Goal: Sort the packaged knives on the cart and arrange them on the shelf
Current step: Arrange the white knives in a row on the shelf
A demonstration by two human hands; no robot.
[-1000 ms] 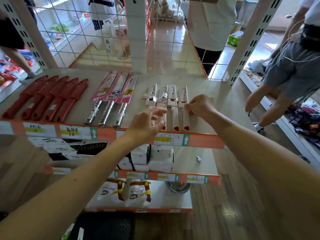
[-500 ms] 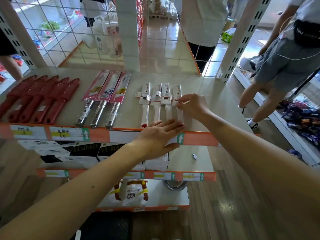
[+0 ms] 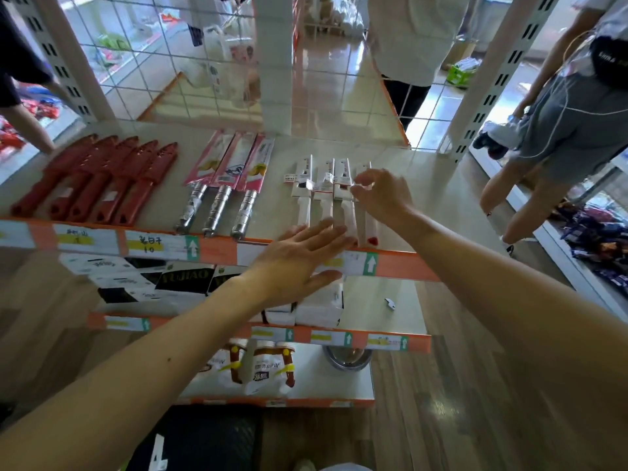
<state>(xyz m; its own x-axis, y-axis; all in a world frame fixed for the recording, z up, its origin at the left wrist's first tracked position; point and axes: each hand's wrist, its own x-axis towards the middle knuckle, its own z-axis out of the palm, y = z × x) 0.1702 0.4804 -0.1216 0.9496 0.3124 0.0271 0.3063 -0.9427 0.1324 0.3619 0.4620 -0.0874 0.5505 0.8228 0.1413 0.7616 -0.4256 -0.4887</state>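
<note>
- While the left hand [image 3: 299,256] lies flat, fingers spread, against the handle ends at the shelf [image 3: 424,198] edge, it likely squares the white knives [image 3: 326,195].
- Right hand [image 3: 384,195] hovers over the rightmost pack, fingers loosely curled, gripping nothing.

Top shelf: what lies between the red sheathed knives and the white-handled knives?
Head view: three steel-handled knives in pink card sleeves, between red sheathed knives and white-handled knives.
</note>
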